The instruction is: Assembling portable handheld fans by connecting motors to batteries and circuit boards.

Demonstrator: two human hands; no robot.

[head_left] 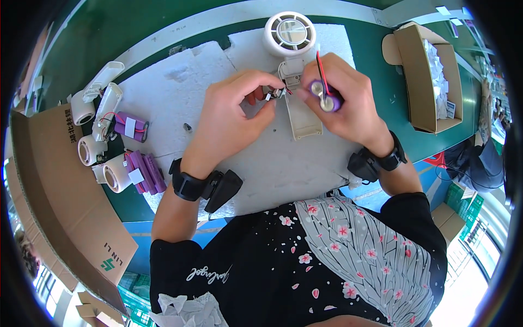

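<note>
Left hand [231, 111] pinching a component [277, 94], batteries [326, 103] are gripped by the right hand [348, 90] — wires [321, 71] at twelve o'clock, seemingly kept clear.

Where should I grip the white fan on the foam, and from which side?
Probably its round head, by the outer rim, coming from the far side: the head's far edge is free, while the left hand and right hand crowd the open handle.

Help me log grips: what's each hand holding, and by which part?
Left hand: small electronic part, exact hold unclear; right hand: purple battery pack, around its sides.
</note>
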